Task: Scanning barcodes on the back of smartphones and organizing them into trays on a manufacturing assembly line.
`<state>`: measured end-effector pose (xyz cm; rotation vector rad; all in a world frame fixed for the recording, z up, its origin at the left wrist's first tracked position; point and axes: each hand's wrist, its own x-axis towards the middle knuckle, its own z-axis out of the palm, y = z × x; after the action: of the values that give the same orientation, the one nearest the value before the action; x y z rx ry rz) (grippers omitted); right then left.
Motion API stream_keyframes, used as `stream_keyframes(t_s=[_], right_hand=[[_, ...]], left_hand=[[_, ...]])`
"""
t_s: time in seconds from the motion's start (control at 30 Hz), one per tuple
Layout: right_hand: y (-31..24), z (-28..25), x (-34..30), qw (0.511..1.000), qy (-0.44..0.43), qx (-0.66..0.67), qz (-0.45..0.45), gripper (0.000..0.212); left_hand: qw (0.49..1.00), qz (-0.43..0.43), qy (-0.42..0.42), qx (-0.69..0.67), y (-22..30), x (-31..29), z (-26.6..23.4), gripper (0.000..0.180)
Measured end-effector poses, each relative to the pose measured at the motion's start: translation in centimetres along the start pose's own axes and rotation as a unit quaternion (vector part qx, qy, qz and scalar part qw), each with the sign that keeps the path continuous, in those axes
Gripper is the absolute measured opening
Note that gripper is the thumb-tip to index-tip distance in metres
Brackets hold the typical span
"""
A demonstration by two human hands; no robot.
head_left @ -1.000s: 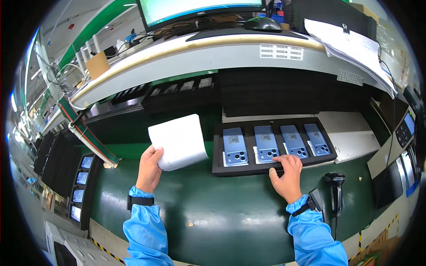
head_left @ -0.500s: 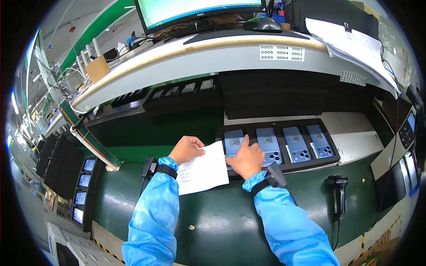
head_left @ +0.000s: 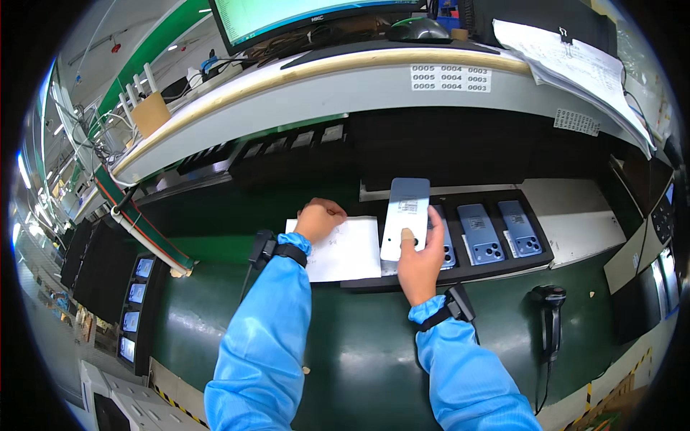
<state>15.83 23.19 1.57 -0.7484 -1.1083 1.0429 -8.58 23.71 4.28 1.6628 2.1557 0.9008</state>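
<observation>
Right hand (head_left: 420, 253) clamps a pale blue phone (head_left: 405, 215), lifted screen-up above the black tray (head_left: 503, 266), thumb steadying it. Left hand (head_left: 318, 219), fingers curled, pins the white sheet (head_left: 345, 248) flat on the desk (head_left: 345, 337).

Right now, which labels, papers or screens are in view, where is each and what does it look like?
Monitor: top shelf, wide, light screen, dark frame.
White label: shelf's front edge, small rectangle, dark print.
Paper stack: shelf's right end, white, clipped, overhanging.
White sheet: green table, under the left hand.
Phone: held upright by the right hand, pale blue, small sticker.
Small screens: far left, dark rack, lit blue.
</observation>
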Motion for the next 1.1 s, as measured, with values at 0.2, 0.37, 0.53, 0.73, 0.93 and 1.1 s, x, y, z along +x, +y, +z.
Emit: stream_keyframes(t_s=[0.2,0.37,0.53,0.73,0.93,1.1], right_hand=[[0.6,0.1,-0.3,0.956,-0.151,-0.248,-0.033,0.038],[-0.4,1.3,-0.7,0.896,-0.205,-0.385,-0.084,0.046],[2.0,0.1,-0.3,0.87,-0.16,-0.429,-0.184,0.048],[2.4,1.3,-0.7,0.915,-0.181,-0.317,-0.173,0.04],[1.6,0.0,0.2,0.907,-0.182,-0.333,-0.182,0.018],[1.0,-0.9,-3.3,0.915,-0.152,-0.251,-0.277,0.009]], left_hand=[[0.992,0.016,0.089,0.091,-0.1,0.6,4.1,0.009],[0.993,0.025,0.109,0.026,-0.7,0.0,3.5,0.013],[0.967,0.109,0.216,0.078,1.5,-4.2,3.7,0.03],[0.949,0.087,0.241,0.186,-2.8,-21.5,-1.7,0.042],[0.906,-0.207,0.248,0.274,-13.3,-41.0,-8.3,0.056],[0.8,-0.403,0.416,0.156,-25.9,-56.1,-12.7,0.067]])
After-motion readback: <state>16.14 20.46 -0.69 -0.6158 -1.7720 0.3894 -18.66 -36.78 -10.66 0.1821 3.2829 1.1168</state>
